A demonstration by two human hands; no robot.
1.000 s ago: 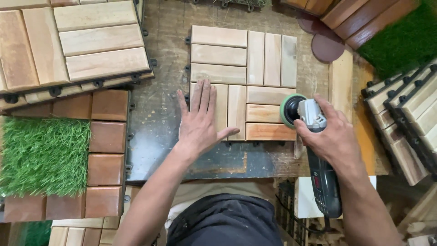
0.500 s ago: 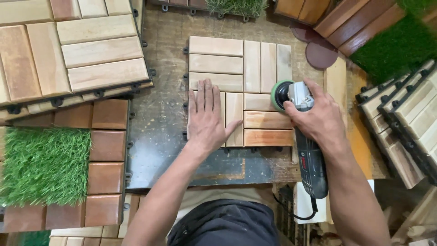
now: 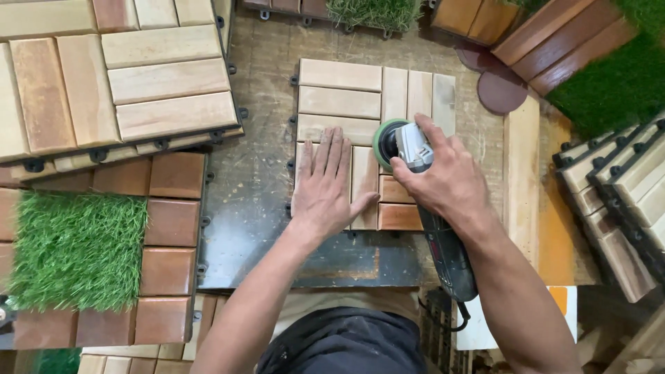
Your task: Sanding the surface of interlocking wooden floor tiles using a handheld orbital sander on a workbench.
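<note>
Far left of the tile [image 3: 360, 104] lies a patch of fake grass [image 3: 76, 249] on reddish-brown squares [image 3: 170, 242], with a stack of pale slatted panels [image 3: 125, 90] above it. The tile itself is a square of pale wooden slats, lying flat on the worn bench [image 3: 256, 208], near the bench's middle.

The left hand [image 3: 325, 183] lies flat on the tile's lower-left quarter, palm down, fingers spread a little and pointing away from the person, thumb out to the right across a slat. It grips nothing; it simply presses on the wood.

Just right of that hand, on the tile's middle, sits the sander [image 3: 415, 173]. Its round green-rimmed pad touches the slats close to the left thumb, and its dark body runs down past the tile's lower-right corner and over the bench edge. The right hand [image 3: 443, 180] is closed over the sander's grey head, fingers wrapped on top, with the forefinger stretched forward along it.

Right of the tile lie two brown discs [image 3: 499, 86] on the bench, then an upright plank [image 3: 521, 173]. Farther right stand more slatted panels [image 3: 623, 187] stacked on edge, with another patch of grass [image 3: 616, 83] above them.
</note>
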